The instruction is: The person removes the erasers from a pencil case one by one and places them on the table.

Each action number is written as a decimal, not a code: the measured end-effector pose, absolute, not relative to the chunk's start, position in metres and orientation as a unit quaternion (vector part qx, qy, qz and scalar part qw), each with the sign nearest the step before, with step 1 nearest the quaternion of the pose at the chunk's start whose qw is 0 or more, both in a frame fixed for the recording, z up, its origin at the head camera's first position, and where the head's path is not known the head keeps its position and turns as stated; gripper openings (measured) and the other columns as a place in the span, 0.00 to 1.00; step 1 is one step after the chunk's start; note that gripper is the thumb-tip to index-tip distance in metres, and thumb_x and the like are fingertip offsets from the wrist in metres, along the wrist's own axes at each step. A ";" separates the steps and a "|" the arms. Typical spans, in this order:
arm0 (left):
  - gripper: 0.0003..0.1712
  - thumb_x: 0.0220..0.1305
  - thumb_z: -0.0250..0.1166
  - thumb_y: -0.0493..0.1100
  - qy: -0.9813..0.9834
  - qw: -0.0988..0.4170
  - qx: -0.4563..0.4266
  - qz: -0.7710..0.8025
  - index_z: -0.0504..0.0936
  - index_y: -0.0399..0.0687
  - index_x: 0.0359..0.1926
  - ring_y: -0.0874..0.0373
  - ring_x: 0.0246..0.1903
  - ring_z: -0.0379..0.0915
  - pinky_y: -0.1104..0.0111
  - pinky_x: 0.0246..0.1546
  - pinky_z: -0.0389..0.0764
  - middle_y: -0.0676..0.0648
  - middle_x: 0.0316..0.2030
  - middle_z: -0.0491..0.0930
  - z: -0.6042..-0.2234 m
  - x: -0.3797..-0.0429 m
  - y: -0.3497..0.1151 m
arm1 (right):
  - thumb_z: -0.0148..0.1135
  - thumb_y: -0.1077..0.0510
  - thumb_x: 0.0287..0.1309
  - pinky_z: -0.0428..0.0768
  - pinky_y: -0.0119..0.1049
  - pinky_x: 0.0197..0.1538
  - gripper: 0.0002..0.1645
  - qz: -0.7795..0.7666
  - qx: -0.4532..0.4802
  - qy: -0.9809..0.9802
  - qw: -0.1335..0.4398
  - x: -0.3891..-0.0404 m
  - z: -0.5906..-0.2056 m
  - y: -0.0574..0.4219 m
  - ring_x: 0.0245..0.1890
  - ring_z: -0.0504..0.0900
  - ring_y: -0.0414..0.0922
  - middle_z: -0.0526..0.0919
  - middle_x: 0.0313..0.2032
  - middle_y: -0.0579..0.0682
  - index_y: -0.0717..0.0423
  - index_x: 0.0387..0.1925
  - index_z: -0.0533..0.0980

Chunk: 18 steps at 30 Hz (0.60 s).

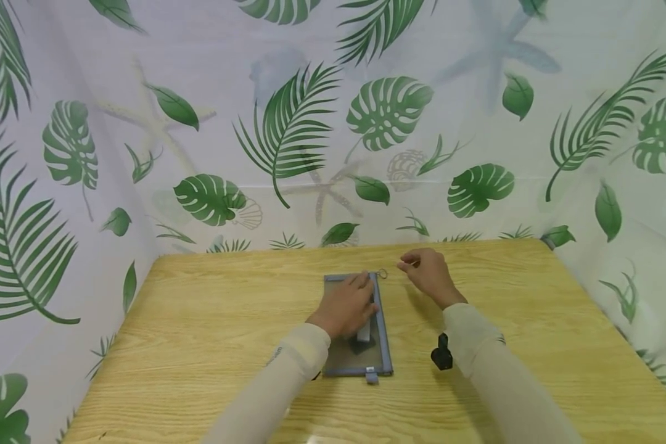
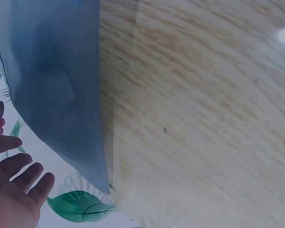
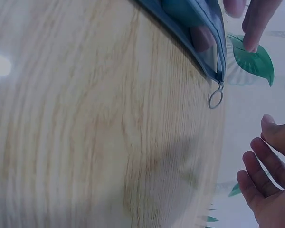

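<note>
A blue-grey mesh zipper pouch [image 1: 386,345] lies lengthwise on the table. My left hand [image 1: 346,305] is over its upper half, fingers extended toward the far end; contact is hard to judge. Through the mesh, a dark and whitish item [image 1: 363,333] shows, partly covered by that hand. The pouch's zipper side [image 3: 218,52] gapes near the far corner, where a metal ring [image 3: 215,99] hangs from the zipper. To the right of the ring, my right hand [image 1: 428,275] hovers above the table with loosely bent fingers, holding nothing.
The wood-grain table [image 1: 227,320] extends to both sides of the pouch. A leaf-printed white sheet [image 1: 311,142] stands behind the table's far edge. A small black device [image 1: 441,354] is at the right wrist. A fabric tab [image 1: 372,375] sticks out from the pouch's near edge.
</note>
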<state>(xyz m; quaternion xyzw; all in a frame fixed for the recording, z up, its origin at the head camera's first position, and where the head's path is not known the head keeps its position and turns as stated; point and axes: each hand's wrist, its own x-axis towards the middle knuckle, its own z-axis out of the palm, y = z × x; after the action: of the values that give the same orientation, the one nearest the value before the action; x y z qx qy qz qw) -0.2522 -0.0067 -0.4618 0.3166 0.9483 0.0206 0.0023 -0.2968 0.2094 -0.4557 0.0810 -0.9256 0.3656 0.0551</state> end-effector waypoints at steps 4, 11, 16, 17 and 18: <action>0.25 0.78 0.55 0.54 0.945 -0.029 0.323 0.049 0.76 0.44 0.66 0.48 0.69 0.65 0.59 0.68 0.69 0.41 0.70 0.70 -0.456 -0.250 -0.007 | 0.63 0.58 0.70 0.83 0.53 0.46 0.17 0.369 0.083 -0.924 0.051 -0.292 -0.454 0.216 0.44 0.84 0.57 0.86 0.46 0.63 0.69 0.51 0.82; 0.16 0.76 0.60 0.48 0.937 -0.044 0.330 0.102 0.83 0.44 0.55 0.54 0.48 0.77 0.66 0.47 0.81 0.45 0.51 0.79 -0.452 -0.247 -0.002 | 0.63 0.59 0.70 0.82 0.54 0.47 0.17 0.360 0.094 -0.927 0.048 -0.283 -0.457 0.222 0.45 0.83 0.58 0.86 0.46 0.63 0.69 0.51 0.83; 0.17 0.74 0.61 0.46 0.939 -0.044 0.318 0.122 0.84 0.42 0.57 0.55 0.42 0.80 0.66 0.42 0.82 0.45 0.46 0.82 -0.453 -0.245 0.006 | 0.64 0.59 0.69 0.82 0.53 0.46 0.16 0.364 0.102 -0.924 0.054 -0.278 -0.462 0.224 0.45 0.83 0.58 0.86 0.45 0.62 0.69 0.50 0.83; 0.18 0.74 0.61 0.47 0.940 -0.047 0.316 0.117 0.84 0.43 0.57 0.55 0.42 0.81 0.66 0.43 0.82 0.45 0.46 0.83 -0.454 -0.245 0.007 | 0.64 0.59 0.69 0.83 0.53 0.46 0.16 0.365 0.102 -0.924 0.054 -0.278 -0.463 0.225 0.44 0.83 0.57 0.87 0.45 0.61 0.69 0.50 0.83; 0.18 0.74 0.61 0.47 0.941 -0.047 0.314 0.114 0.84 0.43 0.58 0.55 0.43 0.82 0.66 0.43 0.83 0.45 0.46 0.84 -0.455 -0.245 0.008 | 0.64 0.60 0.69 0.83 0.53 0.45 0.16 0.364 0.104 -0.924 0.054 -0.277 -0.464 0.225 0.44 0.83 0.57 0.87 0.44 0.62 0.69 0.50 0.83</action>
<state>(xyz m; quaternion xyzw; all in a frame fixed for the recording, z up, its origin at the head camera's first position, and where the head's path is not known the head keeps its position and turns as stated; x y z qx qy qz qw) -0.2448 0.0080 -0.4554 0.3138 0.9414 0.1142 -0.0470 -0.2770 0.2255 -0.4638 0.1045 -0.9240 0.3639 0.0536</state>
